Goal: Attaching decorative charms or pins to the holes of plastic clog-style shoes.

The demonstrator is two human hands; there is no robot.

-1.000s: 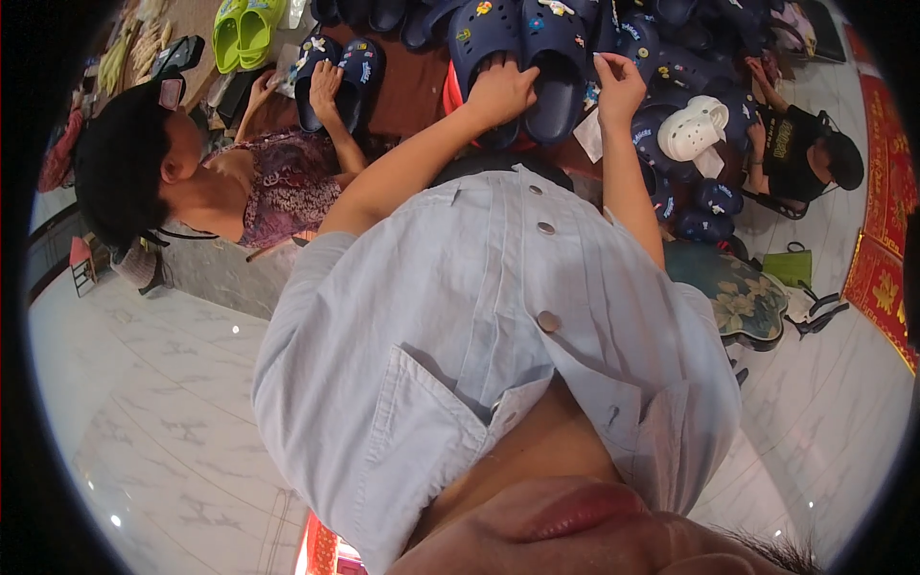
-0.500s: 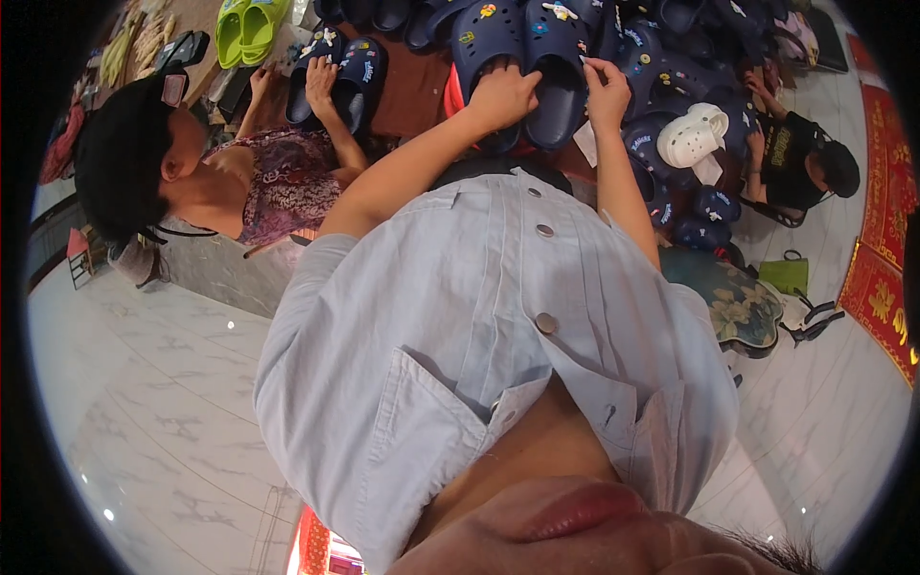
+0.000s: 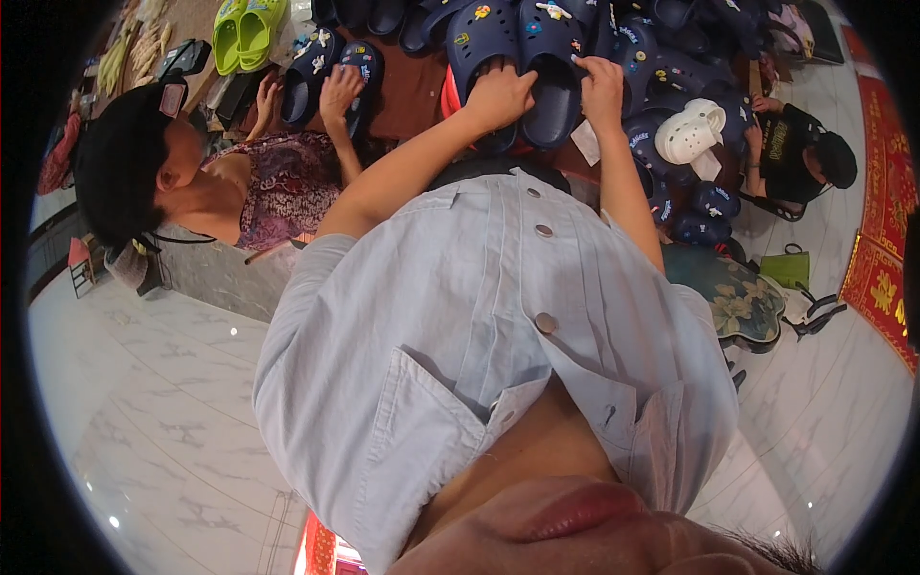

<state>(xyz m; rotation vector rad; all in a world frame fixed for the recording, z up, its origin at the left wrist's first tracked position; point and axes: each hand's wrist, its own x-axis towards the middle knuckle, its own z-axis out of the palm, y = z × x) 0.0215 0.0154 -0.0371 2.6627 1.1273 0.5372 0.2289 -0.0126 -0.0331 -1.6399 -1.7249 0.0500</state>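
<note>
A pair of navy clogs [image 3: 553, 101] with small colourful charms lies in front of me, toes pointing away. My left hand [image 3: 500, 102] is closed at the left clog [image 3: 475, 43], its fingers partly hidden inside the opening and its thumb side toward the right clog. My right hand [image 3: 602, 88] is beside the right clog's outer edge, fingers pinched together at its upper rim. A small pale spot shows at those fingertips, too small to name. Just below this hand lies a white piece of paper [image 3: 586, 143].
A person [image 3: 278, 182] on the left handles another navy pair [image 3: 311, 72]; lime-green clogs [image 3: 256, 36] stand beyond. On the right are heaped navy clogs, a white clog [image 3: 690, 132] and another person [image 3: 800, 153]. A patterned stool [image 3: 743, 302] stands lower right.
My right hand has moved slightly left, up against the right clog's rim. My left hand stays nearly still. The left-hand person's hand has shifted to the right clog of their pair.
</note>
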